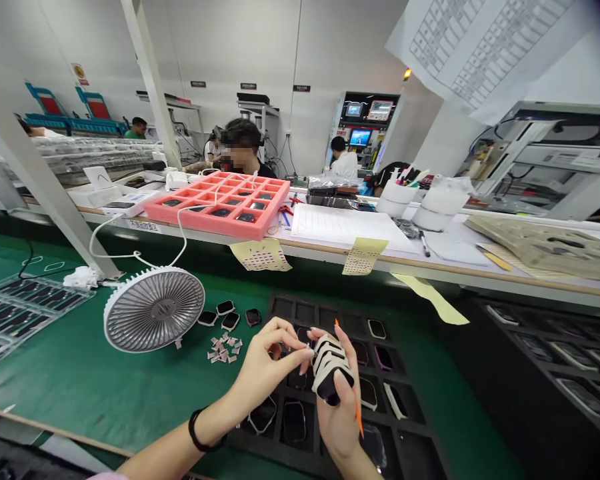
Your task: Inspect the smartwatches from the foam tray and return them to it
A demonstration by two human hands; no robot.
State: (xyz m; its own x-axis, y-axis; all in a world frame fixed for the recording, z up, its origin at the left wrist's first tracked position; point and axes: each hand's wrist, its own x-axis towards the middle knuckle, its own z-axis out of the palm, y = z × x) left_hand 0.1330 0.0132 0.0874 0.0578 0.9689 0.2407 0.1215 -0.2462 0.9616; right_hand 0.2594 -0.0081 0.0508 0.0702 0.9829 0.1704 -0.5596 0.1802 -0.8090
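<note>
In the head view my right hand [337,413] is wrapped round a small dark device [329,390] bound with several pale bands [333,357], its thumb on the near end. An orange pointed strip [359,415] sticks out beside that hand. My left hand [273,357], with a black band on the wrist, has thumb and forefinger pinched at the device's left edge; what they pinch is too small to name. Both hands are above a black compartment tray [415,453] holding framed watch-like pieces. Small metallic pieces [224,348] lie in a pile left of my left hand.
A round fan [155,310] stands on the green mat [145,407] at left, near several watch-like pieces [230,321]. The shelf ahead carries a pink compartment tray [265,230], papers [345,227] and pen holders. Another dark tray [530,387] is at right. People sit beyond.
</note>
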